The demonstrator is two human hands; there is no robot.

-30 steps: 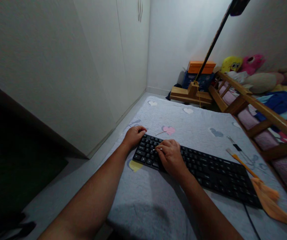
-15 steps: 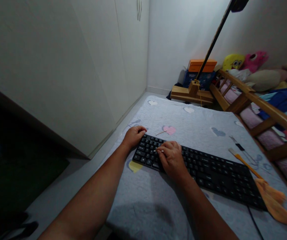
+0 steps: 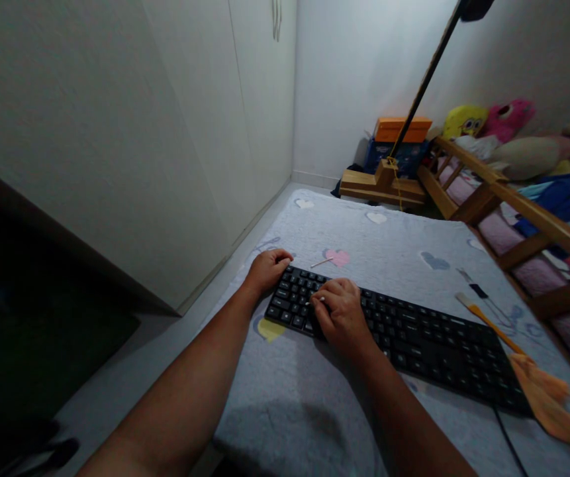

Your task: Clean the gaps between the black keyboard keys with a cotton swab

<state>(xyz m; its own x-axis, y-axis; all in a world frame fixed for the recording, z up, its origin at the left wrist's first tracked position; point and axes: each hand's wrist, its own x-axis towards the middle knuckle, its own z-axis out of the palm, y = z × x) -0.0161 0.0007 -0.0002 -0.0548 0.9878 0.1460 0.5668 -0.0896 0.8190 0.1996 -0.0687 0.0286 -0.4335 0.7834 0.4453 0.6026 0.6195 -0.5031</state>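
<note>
A black keyboard point(image 3: 414, 334) lies on a grey blanket with heart prints point(image 3: 379, 245). My left hand point(image 3: 267, 268) grips the keyboard's far left corner, fingers curled over its edge. My right hand point(image 3: 340, 313) rests on the left part of the keys, fingers pinched on a thin white cotton swab point(image 3: 316, 300) whose tip touches the keys. Another cotton swab point(image 3: 320, 263) lies on the blanket just beyond the keyboard, beside a pink heart.
An orange duster with a stick handle point(image 3: 523, 361) and a small dark tool point(image 3: 473, 288) lie right of the keyboard. White cupboard doors point(image 3: 165, 132) stand on the left. A wooden bed rail point(image 3: 508, 192), plush toys point(image 3: 483, 119) and an orange box point(image 3: 402, 129) are behind.
The hands stay on the keyboard; my right hand has shifted the swab slightly over the left keys. The view has drifted a little.
</note>
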